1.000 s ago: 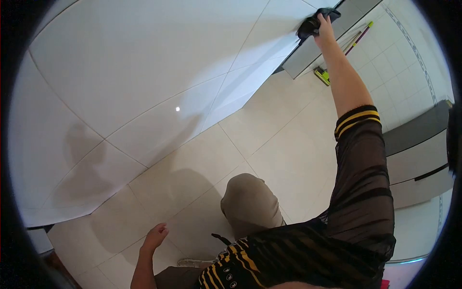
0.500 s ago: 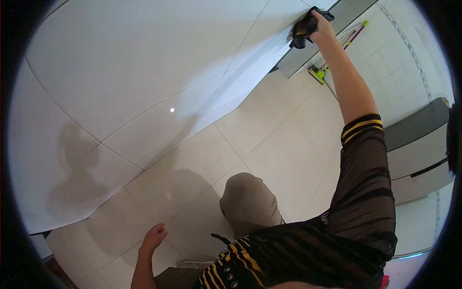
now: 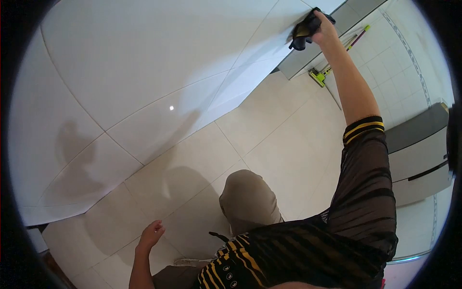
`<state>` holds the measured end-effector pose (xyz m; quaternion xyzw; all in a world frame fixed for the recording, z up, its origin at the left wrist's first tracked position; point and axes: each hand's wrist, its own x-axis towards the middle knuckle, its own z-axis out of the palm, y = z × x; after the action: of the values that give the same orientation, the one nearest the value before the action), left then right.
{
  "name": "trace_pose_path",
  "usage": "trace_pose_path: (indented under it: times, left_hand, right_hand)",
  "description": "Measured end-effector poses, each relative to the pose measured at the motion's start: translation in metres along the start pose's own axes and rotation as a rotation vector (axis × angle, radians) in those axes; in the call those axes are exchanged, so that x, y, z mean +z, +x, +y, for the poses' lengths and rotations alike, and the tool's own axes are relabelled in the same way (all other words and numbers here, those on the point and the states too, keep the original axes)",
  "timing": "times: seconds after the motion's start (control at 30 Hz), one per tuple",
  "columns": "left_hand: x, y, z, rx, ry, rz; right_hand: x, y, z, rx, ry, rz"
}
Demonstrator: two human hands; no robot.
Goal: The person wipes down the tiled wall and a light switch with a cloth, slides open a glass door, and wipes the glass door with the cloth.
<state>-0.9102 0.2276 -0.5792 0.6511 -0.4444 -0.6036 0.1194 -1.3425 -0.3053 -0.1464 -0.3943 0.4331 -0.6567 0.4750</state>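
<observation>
A glossy white wall (image 3: 144,62), cut by thin seams, catches one bright spot of light and a soft shadow, and meets a pale tiled floor (image 3: 279,125). Near the wall's far end, the right hand (image 3: 326,32) grips a bunched black cloth (image 3: 301,36) against it. The left hand (image 3: 153,234) hangs loose above the floor, fingers half curled. Beyond, a green-headed mop (image 3: 317,77) stands by a smaller-tiled wall (image 3: 392,72) with a patterned border.

The black top (image 3: 288,253) has yellow stripes and a sheer sleeve (image 3: 366,180); the trousers (image 3: 250,197) are khaki.
</observation>
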Motion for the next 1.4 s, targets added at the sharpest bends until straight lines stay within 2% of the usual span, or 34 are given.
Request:
trace_pose_path:
  times: [0.13, 0.2, 0.27, 0.4, 0.47, 0.57, 0.6, 0.63, 0.67, 0.73, 0.8, 0.83, 0.87, 0.93, 1.0, 1.07, 1.2, 1.27, 1.3, 1.33, 1.4]
  left_hand:
    - [0.001, 0.002, 0.007, -0.002, 0.041, -0.03]
    - [0.002, 0.0, 0.011, 0.005, 0.037, -0.036]
    - [0.004, 0.0, 0.01, 0.074, 0.037, 0.036]
    - [0.002, -0.01, 0.013, 0.055, 0.017, 0.092]
    - [-0.001, -0.016, 0.015, 0.014, 0.013, 0.022]
    - [0.0, -0.019, 0.019, 0.033, 0.008, 0.018]
    - [0.002, -0.016, 0.017, 0.035, 0.011, 0.016]
    - [0.006, -0.012, 0.014, 0.062, 0.019, 0.044]
    - [0.007, -0.01, 0.013, 0.091, 0.028, 0.072]
    - [0.008, -0.007, 0.017, 0.103, 0.039, 0.063]
    - [0.01, -0.01, 0.018, 0.098, 0.05, 0.052]
    - [0.011, -0.01, 0.017, 0.083, 0.045, 0.051]
    - [0.012, -0.012, 0.016, 0.065, 0.04, 0.048]
    - [0.011, -0.015, 0.012, 0.04, 0.034, 0.045]
    - [0.011, -0.02, 0.005, 0.011, 0.024, 0.046]
    - [0.01, -0.02, 0.001, -0.007, 0.017, 0.065]
    - [0.01, -0.018, -0.012, -0.011, 0.042, 0.063]
    - [0.012, -0.016, -0.015, -0.014, -0.002, 0.059]
    - [0.012, -0.017, -0.014, -0.021, -0.002, 0.052]
    - [0.011, -0.019, -0.011, -0.031, 0.011, 0.063]
    - [0.008, -0.02, -0.004, -0.045, 0.024, 0.073]
  right_hand:
    - [-0.011, 0.014, -0.004, -0.001, -0.011, -0.025]
    - [-0.012, 0.01, -0.007, -0.013, -0.058, 0.048]
    - [-0.014, 0.01, -0.005, -0.04, -0.064, 0.025]
    - [-0.01, 0.016, -0.009, 0.047, -0.03, 0.006]
    - [0.002, 0.001, -0.005, -0.015, -0.04, 0.002]
    - [0.038, -0.044, 0.017, -0.299, -0.083, 0.116]
    - [0.059, -0.079, 0.022, -0.375, -0.205, 0.16]
    - [0.069, -0.101, 0.029, -0.417, -0.277, 0.1]
    - [0.102, -0.182, 0.021, -0.283, -0.207, -0.083]
    - [0.077, -0.154, 0.048, -0.434, -0.492, -0.239]
    - [0.082, -0.19, 0.054, -0.707, -0.952, -0.269]
    - [0.083, -0.191, 0.052, -0.646, -0.91, -0.258]
    - [0.079, -0.183, 0.054, -0.639, -0.91, -0.256]
    - [0.067, -0.145, 0.055, -0.722, -0.618, -0.252]
    - [0.051, -0.088, 0.053, -0.684, -0.508, 0.004]
    - [0.034, -0.053, 0.039, -0.641, -0.45, 0.109]
    - [-0.005, 0.016, 0.013, -0.623, -0.466, 0.207]
    - [-0.008, 0.015, 0.016, -0.606, -0.482, 0.267]
    - [-0.004, 0.003, 0.014, -0.46, -0.393, 0.29]
    - [-0.021, 0.03, 0.02, -0.457, -0.397, 0.291]
    - [-0.076, 0.115, 0.049, -0.614, -0.399, 0.192]
